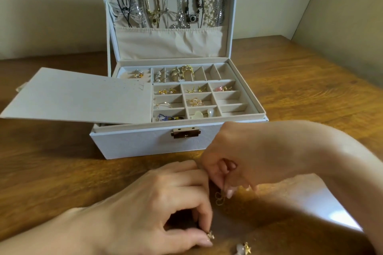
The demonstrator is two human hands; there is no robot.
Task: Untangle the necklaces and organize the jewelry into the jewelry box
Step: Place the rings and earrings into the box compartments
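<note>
Pinching a tiny gold charm (211,235) between its thumb and curled fingertips, the left hand (157,209) sits low over the brown wooden table (51,172). Just to its right, the right hand (248,157) points its fingers downward and grasps a thin gold chain necklace (219,197), whose loops dangle close to the wood. Behind both hands stands the open white jewellery box (145,145), with many necklaces (165,6) hung in its raised lid. A beige flap (83,95) hides the left part of the tray. It cannot be told whether the charm and the chain are joined, as the fine links blur out. A gold star charm with a pale bead (245,249) is partly cut off by the bottom edge. A glossy patch (331,203) under the right forearm is hard to make out.
</note>
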